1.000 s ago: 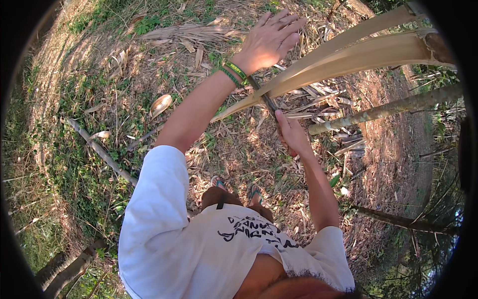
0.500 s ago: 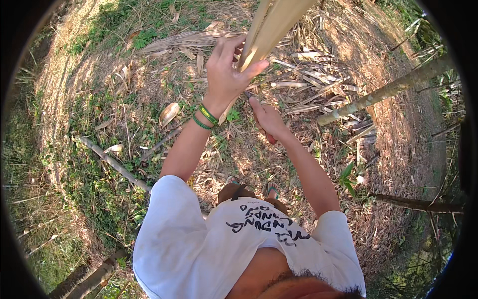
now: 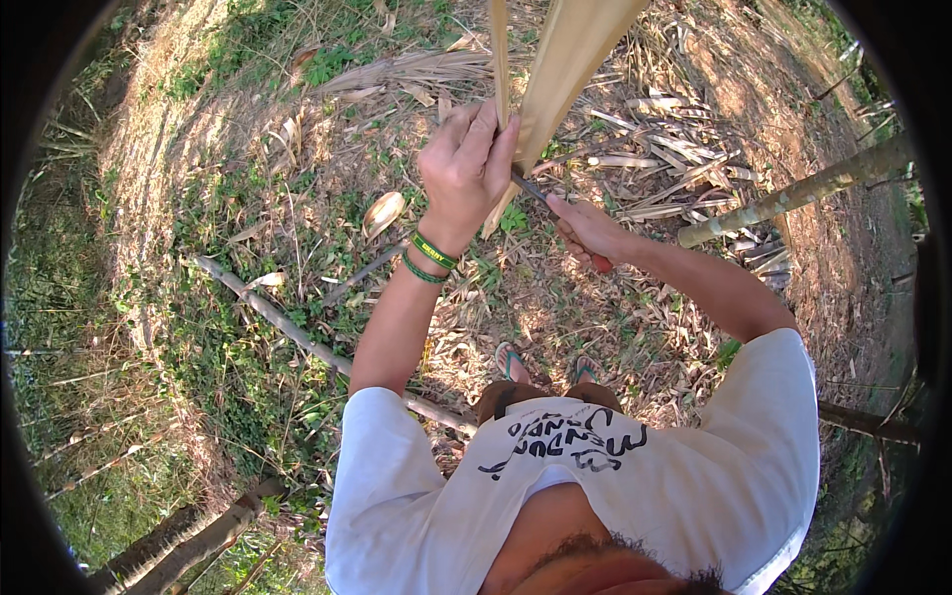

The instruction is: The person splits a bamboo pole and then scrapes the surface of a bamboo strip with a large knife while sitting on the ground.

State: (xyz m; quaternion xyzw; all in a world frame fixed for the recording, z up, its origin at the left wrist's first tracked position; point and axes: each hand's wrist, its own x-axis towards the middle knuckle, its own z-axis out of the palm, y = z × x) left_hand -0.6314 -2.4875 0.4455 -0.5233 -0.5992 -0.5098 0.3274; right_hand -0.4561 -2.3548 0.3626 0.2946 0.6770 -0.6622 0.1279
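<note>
My left hand [image 3: 464, 164] pinches a narrow pale strip [image 3: 500, 59] between thumb and fingers. Just right of it rises a long, broad, tan dried palm leaf [image 3: 570, 74], separated from the strip by a gap. A knife [image 3: 536, 192] with a dark blade and a reddish handle end is gripped in my right hand [image 3: 587, 234]. The blade points up and left, its tip by the lower end of the leaf; whether it touches cannot be made out. Both the leaf and the strip run out of view at the top.
Cut pale stalks [image 3: 684, 149] lie piled at the right, beside a thick pole [image 3: 793, 193]. Dry fronds [image 3: 416, 71] lie ahead on the ground. A long branch [image 3: 278, 322] slants along the left, near a pale husk [image 3: 384, 213]. My sandalled feet stand below.
The narrow strip now stands apart from the broad leaf, with my left hand closed around it. My right hand has moved right with the knife, and more of the blade shows.
</note>
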